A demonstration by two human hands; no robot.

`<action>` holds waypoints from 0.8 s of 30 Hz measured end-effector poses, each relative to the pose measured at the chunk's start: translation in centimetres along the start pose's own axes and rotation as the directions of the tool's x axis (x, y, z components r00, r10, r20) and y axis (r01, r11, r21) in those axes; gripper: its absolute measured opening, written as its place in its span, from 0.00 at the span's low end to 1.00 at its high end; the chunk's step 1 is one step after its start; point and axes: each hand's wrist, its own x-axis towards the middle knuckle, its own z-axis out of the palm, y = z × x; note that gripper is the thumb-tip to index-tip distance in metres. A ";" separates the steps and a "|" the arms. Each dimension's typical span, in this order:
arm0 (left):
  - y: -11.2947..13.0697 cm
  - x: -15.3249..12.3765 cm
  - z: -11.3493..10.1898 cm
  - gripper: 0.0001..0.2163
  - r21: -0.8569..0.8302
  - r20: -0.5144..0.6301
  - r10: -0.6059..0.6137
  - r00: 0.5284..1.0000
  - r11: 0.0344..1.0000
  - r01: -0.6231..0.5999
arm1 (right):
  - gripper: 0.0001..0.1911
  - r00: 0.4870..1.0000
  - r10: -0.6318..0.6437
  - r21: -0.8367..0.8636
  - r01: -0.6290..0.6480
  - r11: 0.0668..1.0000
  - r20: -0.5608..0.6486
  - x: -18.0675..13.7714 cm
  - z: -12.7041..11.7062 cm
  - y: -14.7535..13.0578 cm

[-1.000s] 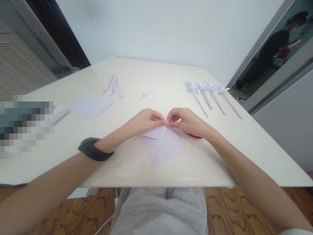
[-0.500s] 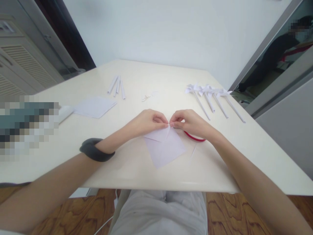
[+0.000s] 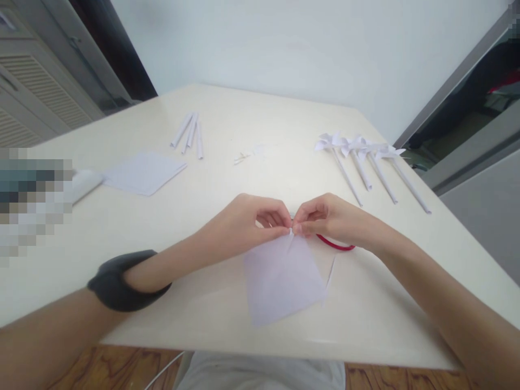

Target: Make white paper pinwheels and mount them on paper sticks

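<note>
Close together above the table, my two hands pinch the far corner of a white sheet of paper [image 3: 284, 281]. My left hand [image 3: 264, 219] grips it between thumb and fingertips, and a dark band [image 3: 128, 281] circles that wrist. Fingertip to fingertip with it, my right hand [image 3: 320, 219] is closed on the same corner from the right. Beneath my right hand shows a red curved handle [image 3: 335, 245], probably of scissors; the rest is hidden. A thin white strip [image 3: 331, 271] lies beside the paper's right edge.
Several paper pinwheels [image 3: 376, 168] on rolled sticks lie at the back right. Several rolled paper tubes [image 3: 189, 132] and a stack of white sheets [image 3: 142, 172] are at the left. Small white scraps [image 3: 244, 157] lie mid-table. A white roll [image 3: 86, 183] sits further left.
The view has tilted and come nearer. The paper, whose left part looked folded over, now hangs flatter from my fingers. Both hands still pinch its far corner.
</note>
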 end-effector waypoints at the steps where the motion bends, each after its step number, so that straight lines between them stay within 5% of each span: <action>1: 0.0 0.0 0.2 0.04 0.000 -0.001 -0.006 1.000 1.000 0.006 | 0.06 1.000 0.014 0.030 -0.014 0.999 0.017 -0.1 0.0 0.2; 7: -0.3 0.2 0.6 0.04 -0.072 0.012 -0.077 0.997 0.994 0.077 | 0.06 0.998 0.065 0.105 -0.065 0.992 0.002 -0.3 0.4 0.5; 15: -1.0 0.7 0.6 0.04 -0.146 0.031 -0.166 0.986 0.975 0.169 | 0.05 0.970 -0.020 -0.018 0.016 1.000 -0.244 -1.0 1.4 1.0; 24: -0.9 0.3 1.1 0.02 0.014 -0.078 -0.111 0.991 0.994 0.113 | 0.01 0.958 -0.103 -0.063 0.089 0.994 -0.267 -1.5 1.7 0.8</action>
